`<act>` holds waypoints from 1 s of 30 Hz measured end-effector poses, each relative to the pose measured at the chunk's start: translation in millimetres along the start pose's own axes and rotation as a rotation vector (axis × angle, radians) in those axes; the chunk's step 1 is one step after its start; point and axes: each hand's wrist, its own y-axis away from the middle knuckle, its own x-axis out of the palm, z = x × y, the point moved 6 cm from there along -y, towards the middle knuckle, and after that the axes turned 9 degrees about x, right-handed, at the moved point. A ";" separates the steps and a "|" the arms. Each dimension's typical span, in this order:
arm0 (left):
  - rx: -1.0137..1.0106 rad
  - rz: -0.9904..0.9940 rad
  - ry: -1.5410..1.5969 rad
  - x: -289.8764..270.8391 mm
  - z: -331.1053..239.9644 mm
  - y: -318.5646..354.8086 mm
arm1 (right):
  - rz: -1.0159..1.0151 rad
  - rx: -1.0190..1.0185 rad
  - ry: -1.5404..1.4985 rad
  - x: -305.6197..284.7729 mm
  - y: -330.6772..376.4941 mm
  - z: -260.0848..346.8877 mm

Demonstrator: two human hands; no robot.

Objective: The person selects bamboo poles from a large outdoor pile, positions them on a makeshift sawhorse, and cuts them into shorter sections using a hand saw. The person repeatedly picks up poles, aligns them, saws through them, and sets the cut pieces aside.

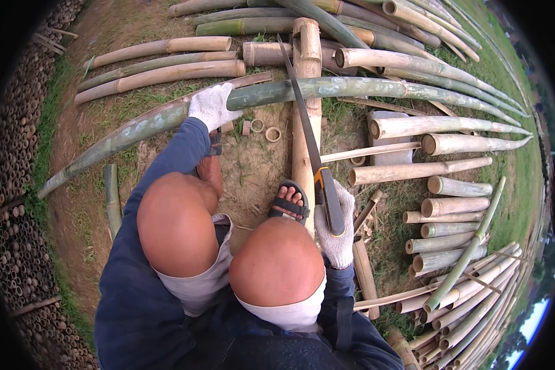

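Out on a patch of bare dirt and grass (253, 166), cut bamboo lies heaped from twelve round to five o'clock. The squatting person's gloved left hand (211, 106) presses down with fingers wrapped on a long green bamboo pole (351, 86) that lies crosswise over an upright-running bamboo rest (303, 111). The gloved right hand (336, 225), at four o'clock, is closed round the handle of a hand saw (305, 129) whose blade crosses the pole toward twelve; a sandalled foot (288, 201) touches the rest.
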 end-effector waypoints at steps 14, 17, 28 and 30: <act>0.011 -0.003 0.020 8.4 5.8 3.8 | -0.049 -0.114 0.097 19.9 -40.6 16.3; 0.013 -0.030 -0.018 7.3 1.8 6.1 | -0.015 -0.129 -0.001 51.1 -121.7 1.4; -0.007 0.101 0.042 4.0 8.9 -0.7 | 0.005 0.073 0.252 -24.1 77.6 12.4; -0.025 0.091 0.030 8.3 10.2 0.6 | 0.010 0.028 0.256 -18.7 53.9 17.4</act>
